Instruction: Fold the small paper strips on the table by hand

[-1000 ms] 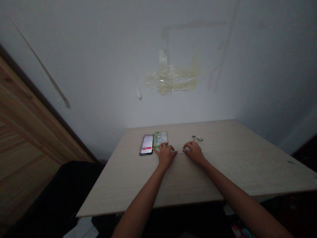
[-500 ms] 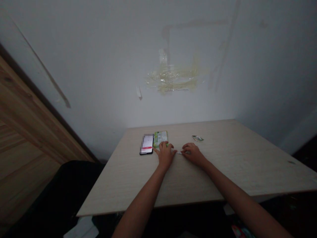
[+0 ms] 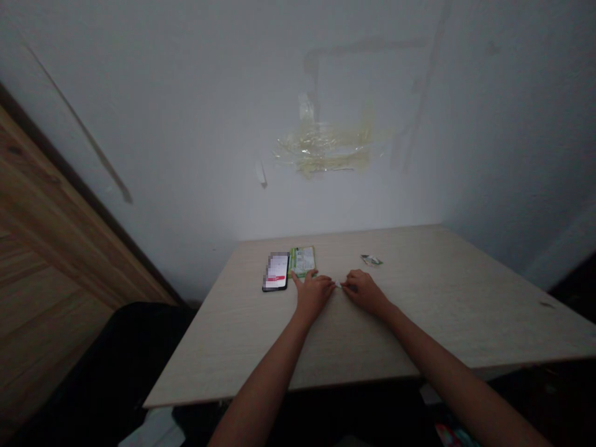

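Note:
Between the fingertips of my two hands, low over the table (image 3: 354, 341), is a small white piece (image 3: 338, 284), perhaps paper; it is too tiny to make out better. My left hand (image 3: 314, 297) pinches its left end, with the thumb side spread toward a green and white packet (image 3: 303, 261). The right end is pinched by my right hand (image 3: 365, 290), whose fingers are curled. A phone (image 3: 276, 272) with a lit screen lies left of the packet. Beyond my right hand rests a small crumpled green and white wrapper (image 3: 371, 260).
A white wall (image 3: 186, 124) with old clear tape (image 3: 326, 149) stands behind the table. On the left is a wooden panel (image 3: 56, 205), with dark cloth (image 3: 144, 335) below. A small dark scrap (image 3: 547, 305) lies near the table's right edge.
My left hand's fingers have shifted slightly right, closer to my right fingertips, and less of the white piece shows between them. The phone, packet and wrapper stay in place.

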### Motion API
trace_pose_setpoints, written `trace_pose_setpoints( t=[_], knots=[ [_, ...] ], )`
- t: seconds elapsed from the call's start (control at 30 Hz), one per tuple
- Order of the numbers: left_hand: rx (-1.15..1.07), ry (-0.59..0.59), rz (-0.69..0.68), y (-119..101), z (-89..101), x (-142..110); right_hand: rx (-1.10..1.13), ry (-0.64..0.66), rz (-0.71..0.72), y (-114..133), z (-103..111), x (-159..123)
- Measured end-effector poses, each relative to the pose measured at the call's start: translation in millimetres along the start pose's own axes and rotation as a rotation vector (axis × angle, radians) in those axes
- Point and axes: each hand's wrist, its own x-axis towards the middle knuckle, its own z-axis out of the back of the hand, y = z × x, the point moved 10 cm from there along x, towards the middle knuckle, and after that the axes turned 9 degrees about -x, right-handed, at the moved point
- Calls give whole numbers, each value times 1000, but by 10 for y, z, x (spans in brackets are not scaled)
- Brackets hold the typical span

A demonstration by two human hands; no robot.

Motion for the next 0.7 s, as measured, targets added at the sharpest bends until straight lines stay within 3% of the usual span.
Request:
trace_pose_setpoints(
  t=[0.13,0.37,0.7],
  knots=[
    [-2,4,6,8,13,3,155,-39,29,1,55,-27],
    [-9,5,183,145,1,64,260,-54,4,-65,41,-38],
    [0,30,119,85,-52,101,267,-62,-18,-150,-43,-24]
  ],
)
